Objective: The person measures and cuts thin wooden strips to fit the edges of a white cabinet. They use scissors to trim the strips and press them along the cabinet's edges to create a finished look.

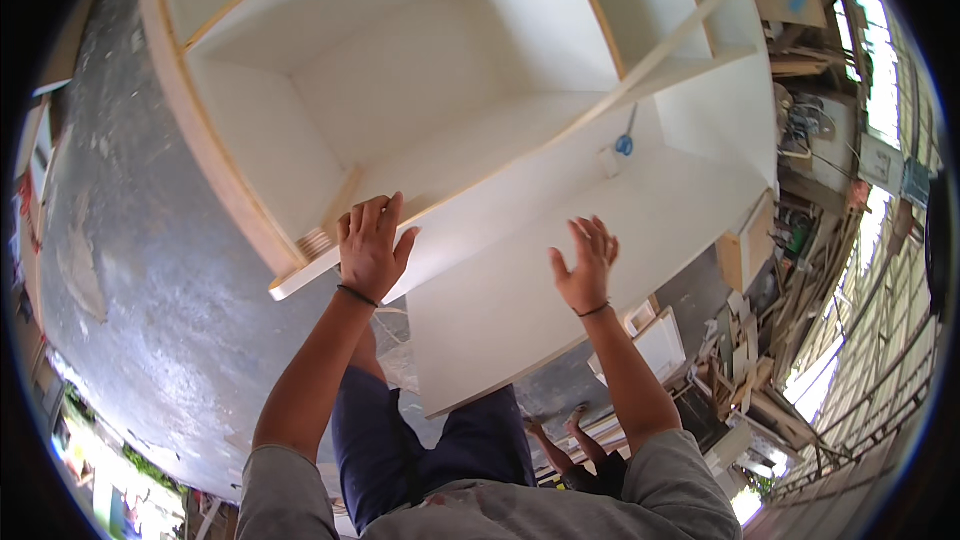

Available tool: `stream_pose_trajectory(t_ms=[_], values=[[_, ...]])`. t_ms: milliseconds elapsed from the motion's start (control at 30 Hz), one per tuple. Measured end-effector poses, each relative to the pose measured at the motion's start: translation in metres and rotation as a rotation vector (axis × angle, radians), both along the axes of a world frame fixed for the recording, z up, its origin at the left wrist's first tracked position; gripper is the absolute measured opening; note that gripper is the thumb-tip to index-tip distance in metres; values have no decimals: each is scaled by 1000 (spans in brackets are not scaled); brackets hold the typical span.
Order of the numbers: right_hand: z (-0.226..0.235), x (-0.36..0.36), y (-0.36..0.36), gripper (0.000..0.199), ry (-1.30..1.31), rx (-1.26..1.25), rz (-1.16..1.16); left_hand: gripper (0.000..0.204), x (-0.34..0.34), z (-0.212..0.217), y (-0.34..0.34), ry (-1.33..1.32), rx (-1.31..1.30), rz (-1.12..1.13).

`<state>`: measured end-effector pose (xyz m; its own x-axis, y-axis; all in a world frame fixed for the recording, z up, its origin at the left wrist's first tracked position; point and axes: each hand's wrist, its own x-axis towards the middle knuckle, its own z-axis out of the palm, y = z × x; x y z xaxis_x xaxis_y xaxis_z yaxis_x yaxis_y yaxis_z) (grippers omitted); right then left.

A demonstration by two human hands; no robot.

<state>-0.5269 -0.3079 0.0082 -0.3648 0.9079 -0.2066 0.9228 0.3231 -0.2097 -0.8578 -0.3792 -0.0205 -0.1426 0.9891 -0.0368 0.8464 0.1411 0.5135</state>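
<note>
A large white cabinet (400, 60) with several compartments lies before me, its bare board edges brownish. A long pale edging strip (690, 25) runs along its near edge and curves up loose at the right. My left hand (370, 248) rests on that near edge near the left corner, fingers stretched flat and thumb apart. Over a white panel (500, 310), my right hand (587, 265) hovers with fingers spread and nothing in it. Blue-handled scissors (625, 145) and a small white block (609, 162) are farther off on the white surface.
A wooden piece (345, 198) leans in the cabinet's left compartment. Stacked wood offcuts (760, 370) and tools crowd the right side. Another person's legs (560, 445) show behind, near my right arm. Grey concrete floor (170, 270) spreads to the left.
</note>
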Motion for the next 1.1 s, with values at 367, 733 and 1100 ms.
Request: stream_pose_trajectory(t_ms=[367,733,1100], values=[[-29,149,-65,46,-338,-139,-277,9,90,-13,133,-460,37,70],[-34,153,-61,34,-195,13,-277,17,148,-8,198,-450,-87,149],[-32,156,-59,33,-146,21,-296,26,156,-12,210,-389,-116,62]])
